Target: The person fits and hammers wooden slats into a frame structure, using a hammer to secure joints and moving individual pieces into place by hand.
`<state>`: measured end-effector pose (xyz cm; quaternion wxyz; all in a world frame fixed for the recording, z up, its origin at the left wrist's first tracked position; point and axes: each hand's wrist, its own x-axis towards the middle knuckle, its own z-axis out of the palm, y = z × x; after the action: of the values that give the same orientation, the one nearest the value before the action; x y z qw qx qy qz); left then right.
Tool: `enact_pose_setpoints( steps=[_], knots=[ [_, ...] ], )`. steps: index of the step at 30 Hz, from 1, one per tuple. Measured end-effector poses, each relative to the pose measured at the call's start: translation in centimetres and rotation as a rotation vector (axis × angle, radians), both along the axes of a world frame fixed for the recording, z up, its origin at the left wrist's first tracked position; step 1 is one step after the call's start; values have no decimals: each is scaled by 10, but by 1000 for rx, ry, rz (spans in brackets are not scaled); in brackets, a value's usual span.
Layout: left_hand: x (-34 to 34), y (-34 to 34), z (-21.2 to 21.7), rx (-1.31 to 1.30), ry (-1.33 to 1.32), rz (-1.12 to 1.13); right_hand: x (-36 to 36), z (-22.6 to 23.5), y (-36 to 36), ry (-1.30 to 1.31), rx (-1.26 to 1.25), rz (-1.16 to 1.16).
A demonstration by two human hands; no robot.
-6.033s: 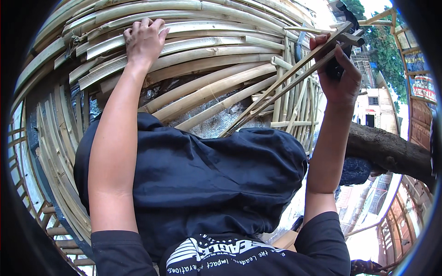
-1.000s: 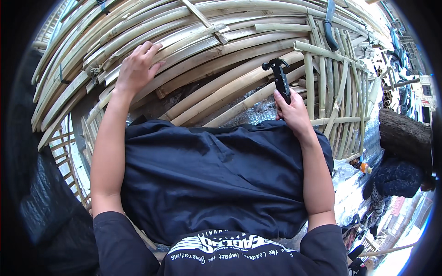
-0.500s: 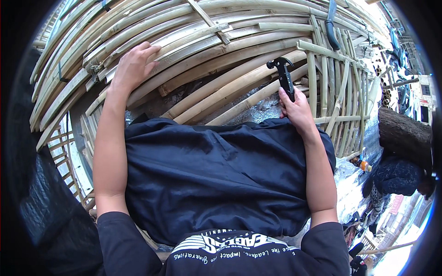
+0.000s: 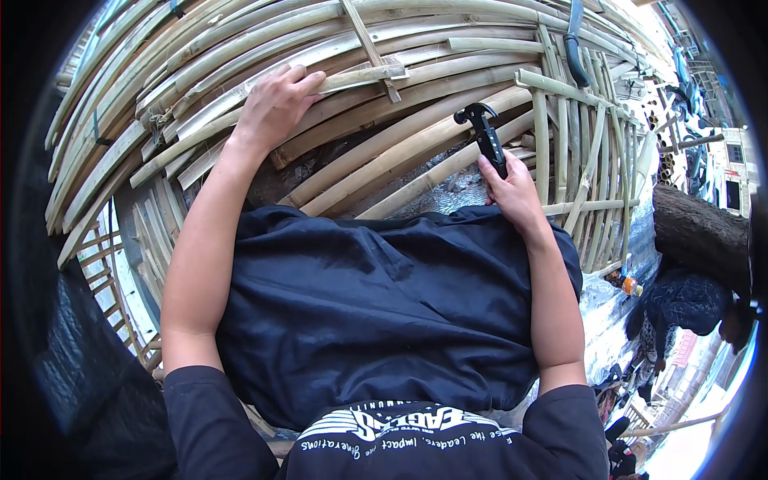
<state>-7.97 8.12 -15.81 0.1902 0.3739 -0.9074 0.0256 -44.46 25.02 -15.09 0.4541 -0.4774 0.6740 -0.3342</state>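
My left hand (image 4: 276, 104) is closed round a split bamboo strip (image 4: 352, 79), fingers over its top edge and thumb at the near side. The strip slants from lower left to upper right across other bamboo pieces. At its right end it meets a narrow bamboo crosspiece (image 4: 370, 46); I cannot tell whether they are fastened. In my right hand (image 4: 512, 190) is a black claw hammer (image 4: 489, 142), gripped by the handle with its head up, held over the bamboo poles (image 4: 432, 144) and touching no strip that I can see.
Long bamboo strips (image 4: 200, 60) lie stacked across the far side. A bamboo lattice frame (image 4: 572, 152) stands at right, with a dark curved handle (image 4: 576, 56) beside it. Farther right are an orange-capped bottle (image 4: 632, 286), a thick log (image 4: 696, 220) and a person in dark clothes (image 4: 684, 304).
My left hand has moved right and closed on the bamboo strip, which has shifted away from the stack at its left end. The crosspiece has swung more upright. The hammer has tilted slightly left.
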Motion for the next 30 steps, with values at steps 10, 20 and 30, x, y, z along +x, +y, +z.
enact_pose_setpoints(
  steps=[10,20,30],
  knots=[
    [-5,-2,-1,-57,27,-19,2,0,1,41,-6,6],
    [-15,-1,-1,41,-30,25,0,0,1,14,-6,5],
    [-15,-14,-23,-152,-13,-24,37,30,-26,387,-208,78]
  ],
)
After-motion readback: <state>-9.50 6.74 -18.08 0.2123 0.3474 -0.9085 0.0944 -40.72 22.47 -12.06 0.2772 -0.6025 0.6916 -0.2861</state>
